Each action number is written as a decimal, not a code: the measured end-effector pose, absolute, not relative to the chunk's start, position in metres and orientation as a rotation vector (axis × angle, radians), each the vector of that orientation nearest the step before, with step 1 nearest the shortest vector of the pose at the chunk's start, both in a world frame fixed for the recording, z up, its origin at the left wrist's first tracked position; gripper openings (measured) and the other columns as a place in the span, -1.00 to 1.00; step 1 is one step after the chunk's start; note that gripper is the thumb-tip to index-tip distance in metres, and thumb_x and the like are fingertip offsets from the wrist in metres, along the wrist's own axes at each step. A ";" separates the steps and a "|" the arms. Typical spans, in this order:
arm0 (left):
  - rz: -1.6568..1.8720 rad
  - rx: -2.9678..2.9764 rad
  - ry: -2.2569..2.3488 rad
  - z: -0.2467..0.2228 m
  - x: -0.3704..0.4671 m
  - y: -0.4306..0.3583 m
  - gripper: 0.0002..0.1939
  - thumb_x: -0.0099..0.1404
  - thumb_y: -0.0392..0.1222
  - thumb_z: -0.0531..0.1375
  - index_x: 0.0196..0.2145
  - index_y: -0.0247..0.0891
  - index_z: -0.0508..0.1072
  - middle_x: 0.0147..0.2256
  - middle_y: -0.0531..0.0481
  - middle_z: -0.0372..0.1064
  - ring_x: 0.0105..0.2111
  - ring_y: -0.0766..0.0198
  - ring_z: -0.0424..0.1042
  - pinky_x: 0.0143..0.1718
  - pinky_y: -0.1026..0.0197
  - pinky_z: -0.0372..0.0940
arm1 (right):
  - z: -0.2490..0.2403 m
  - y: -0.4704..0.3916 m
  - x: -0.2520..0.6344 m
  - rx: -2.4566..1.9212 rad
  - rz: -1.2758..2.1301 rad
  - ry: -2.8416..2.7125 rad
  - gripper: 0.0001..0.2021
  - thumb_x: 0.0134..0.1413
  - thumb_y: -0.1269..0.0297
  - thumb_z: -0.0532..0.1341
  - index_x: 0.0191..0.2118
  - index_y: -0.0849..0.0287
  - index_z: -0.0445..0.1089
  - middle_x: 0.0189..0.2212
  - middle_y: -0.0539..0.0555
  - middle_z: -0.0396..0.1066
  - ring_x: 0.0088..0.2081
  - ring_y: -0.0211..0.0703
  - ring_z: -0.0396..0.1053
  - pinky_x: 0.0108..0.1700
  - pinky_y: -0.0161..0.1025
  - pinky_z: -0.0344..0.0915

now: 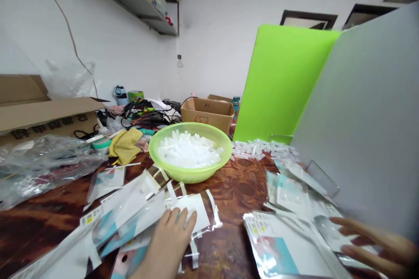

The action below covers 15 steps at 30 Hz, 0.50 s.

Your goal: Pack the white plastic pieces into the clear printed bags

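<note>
My left hand [172, 242] lies with its fingers apart on a spread of flat packets in clear sleeves [193, 211], left of centre at the bottom. At the lower right, my right hand [376, 244] is beside a second stack of sleeved cards [278, 244]; its fingers are apart, somewhat blurred, at the stack's right side near a clear plastic piece. Beyond my left hand stands a green bowl [190, 176] holding many small translucent white pieces [190, 150].
More white pieces [255, 148] are heaped beside a green panel [281, 83] and a grey panel [363, 109]. Plastic bags [42, 165], a yellow cloth [126, 146] and a cardboard box [65, 117] are at left. An open box [207, 113] stands behind the bowl.
</note>
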State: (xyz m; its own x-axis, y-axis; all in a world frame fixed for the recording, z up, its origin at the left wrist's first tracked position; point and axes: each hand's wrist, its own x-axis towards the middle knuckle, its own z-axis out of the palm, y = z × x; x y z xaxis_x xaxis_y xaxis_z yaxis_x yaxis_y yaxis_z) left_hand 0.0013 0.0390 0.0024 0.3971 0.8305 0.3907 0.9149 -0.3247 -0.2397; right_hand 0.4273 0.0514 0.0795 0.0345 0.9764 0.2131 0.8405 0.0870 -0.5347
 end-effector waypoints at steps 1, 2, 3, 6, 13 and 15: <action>-0.266 -2.246 -1.476 -0.001 0.003 0.041 -0.55 0.06 -0.28 0.35 -0.05 -0.19 0.46 -0.19 -0.10 0.52 -0.25 0.03 0.49 -0.24 0.03 0.40 | 0.089 0.057 0.419 -1.803 0.383 -1.885 -0.66 -0.02 -0.02 0.17 -0.11 -0.10 0.46 -0.31 0.19 0.52 -0.34 0.12 0.47 -0.32 0.01 0.41; -0.262 -2.252 -1.447 -0.004 0.006 0.044 -0.53 0.06 -0.25 0.35 -0.04 -0.17 0.45 -0.19 -0.11 0.52 -0.26 0.03 0.49 -0.27 0.04 0.40 | 0.102 0.067 0.405 -1.789 0.407 -1.968 -0.61 0.00 -0.05 0.15 -0.06 -0.08 0.44 -0.28 0.18 0.52 -0.32 0.08 0.47 -0.31 -0.04 0.42; -0.262 -2.262 -1.410 -0.006 0.009 0.046 -0.53 0.07 -0.24 0.34 -0.02 -0.14 0.45 -0.20 -0.11 0.52 -0.27 0.04 0.50 -0.28 0.06 0.41 | 0.117 0.081 0.386 -1.742 0.393 -2.075 -0.56 0.03 -0.08 0.13 0.00 -0.05 0.40 -0.20 0.16 0.51 -0.24 0.05 0.47 -0.20 -0.07 0.42; -0.288 -2.279 -1.294 -0.012 0.015 0.051 -0.57 0.16 -0.28 0.25 0.01 -0.08 0.41 -0.19 -0.10 0.52 -0.27 0.06 0.51 -0.28 0.07 0.40 | 0.156 0.144 0.308 -1.606 0.093 -2.552 -0.62 0.25 0.05 -0.01 -0.02 0.11 0.40 -0.10 0.14 0.46 -0.15 -0.09 0.43 -0.16 -0.21 0.39; -0.605 -2.131 -1.094 -0.002 0.022 0.050 -0.73 0.31 -0.22 0.05 -0.05 -0.13 0.38 -0.26 0.06 0.52 -0.26 0.15 0.50 -0.17 0.06 0.35 | 0.133 0.290 0.170 -1.663 -0.263 -2.836 -0.73 0.18 0.19 0.20 -0.05 0.21 0.36 0.00 0.13 0.33 0.00 -0.05 0.31 0.03 0.03 0.28; -0.771 -2.000 -0.971 0.007 0.021 0.045 -0.77 0.34 -0.27 0.02 -0.11 -0.13 0.40 -0.32 0.12 0.51 -0.28 0.22 0.50 -0.14 0.10 0.31 | 0.118 0.302 0.157 -1.671 -0.355 -2.894 -0.72 0.19 0.20 0.20 -0.03 0.21 0.35 0.04 0.15 0.29 0.04 -0.02 0.28 0.06 0.07 0.24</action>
State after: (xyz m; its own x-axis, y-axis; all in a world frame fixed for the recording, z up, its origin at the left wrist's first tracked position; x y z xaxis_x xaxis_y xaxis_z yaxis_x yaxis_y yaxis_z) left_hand 0.0208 0.0447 0.0074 0.5268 0.3652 0.7675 0.8302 -0.4145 -0.3726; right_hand 0.1566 0.3023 0.1181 -0.4875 0.8691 -0.0833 0.8232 0.4894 0.2877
